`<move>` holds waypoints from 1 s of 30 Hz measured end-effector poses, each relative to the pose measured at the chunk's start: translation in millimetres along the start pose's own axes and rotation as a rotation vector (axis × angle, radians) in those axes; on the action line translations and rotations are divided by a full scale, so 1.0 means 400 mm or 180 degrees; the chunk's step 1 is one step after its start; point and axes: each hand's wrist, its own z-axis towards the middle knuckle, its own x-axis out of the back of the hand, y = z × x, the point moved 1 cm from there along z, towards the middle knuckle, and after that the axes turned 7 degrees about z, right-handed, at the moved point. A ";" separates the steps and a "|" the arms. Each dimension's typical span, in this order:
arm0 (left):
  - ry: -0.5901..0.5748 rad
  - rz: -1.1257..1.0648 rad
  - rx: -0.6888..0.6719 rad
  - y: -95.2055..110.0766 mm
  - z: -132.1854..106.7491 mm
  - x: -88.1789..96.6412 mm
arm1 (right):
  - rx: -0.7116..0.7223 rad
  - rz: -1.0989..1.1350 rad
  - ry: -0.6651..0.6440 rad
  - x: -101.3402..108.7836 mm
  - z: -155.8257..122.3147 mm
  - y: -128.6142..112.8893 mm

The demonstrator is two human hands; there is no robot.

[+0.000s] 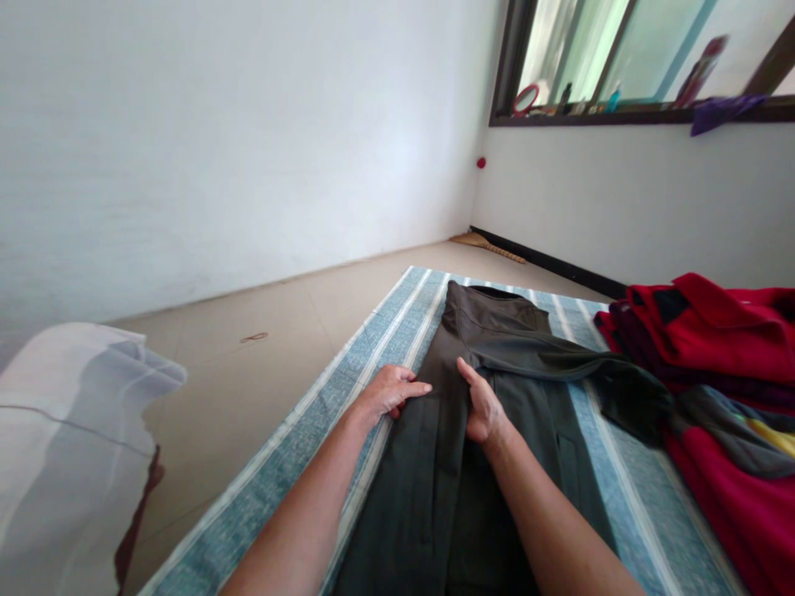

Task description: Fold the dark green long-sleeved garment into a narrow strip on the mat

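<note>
A dark grey-green jacket point(534, 463) lies lengthwise on a blue striped cloth, its collar end away from me. One sleeve stretches across it to the right, and a pocket slit shows on each side. My left hand point(392, 391) grips the jacket's left edge, with a finger lying over the fabric. Over the middle, my right hand point(483, 407) is at a fold of the same jacket, thumb raised and its other fingers partly hidden by the cloth; it seems to hold that fold.
Folded red and dark clothes point(726, 331) are stacked at the right, with grey and pink ones nearer me. The striped cloth point(298, 439) covers the surface under the jacket. White sheer fabric point(68, 447) hangs at the left. A loop of cord point(253, 338) lies on the tiled floor.
</note>
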 end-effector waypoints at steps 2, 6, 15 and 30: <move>0.0006 -0.0001 0.0023 0.002 -0.002 0.001 | -0.0012 -0.0033 0.0024 -0.001 0.001 -0.001; 0.0077 -0.0009 0.0065 0.004 -0.004 -0.001 | -0.0014 -0.0072 0.0053 -0.002 0.004 0.000; 0.0042 -0.0078 -0.0027 0.003 -0.002 -0.005 | 0.0144 0.0044 -0.0161 0.009 0.005 0.006; 0.0165 -0.0114 0.0047 0.012 -0.008 -0.009 | 0.0083 -0.0113 0.0026 0.007 0.008 0.002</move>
